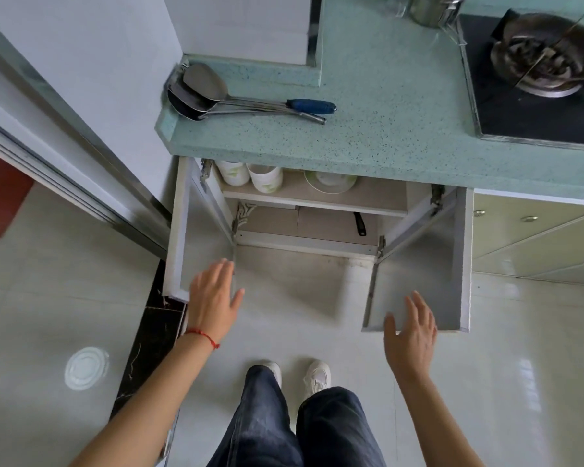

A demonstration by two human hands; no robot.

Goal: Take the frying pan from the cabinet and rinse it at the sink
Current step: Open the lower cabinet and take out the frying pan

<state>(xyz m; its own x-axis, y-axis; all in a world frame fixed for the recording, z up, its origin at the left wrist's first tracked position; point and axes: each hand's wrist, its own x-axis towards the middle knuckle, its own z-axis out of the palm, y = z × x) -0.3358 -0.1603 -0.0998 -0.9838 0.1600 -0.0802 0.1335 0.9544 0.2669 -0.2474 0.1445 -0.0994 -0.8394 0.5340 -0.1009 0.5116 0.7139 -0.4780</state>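
Note:
The cabinet under the green countertop stands with both doors swung wide. On its lower level a black frying pan handle pokes out from under the shelf; the pan itself is hidden. My left hand is spread flat by the lower edge of the left door, fingers straight. Just below the right door, my right hand is also spread and holds nothing. No sink is in view.
White cups and a bowl sit on the cabinet's upper shelf. Metal ladles and a blue-handled spatula lie on the countertop. A gas hob is at the right. My feet stand on pale floor tiles.

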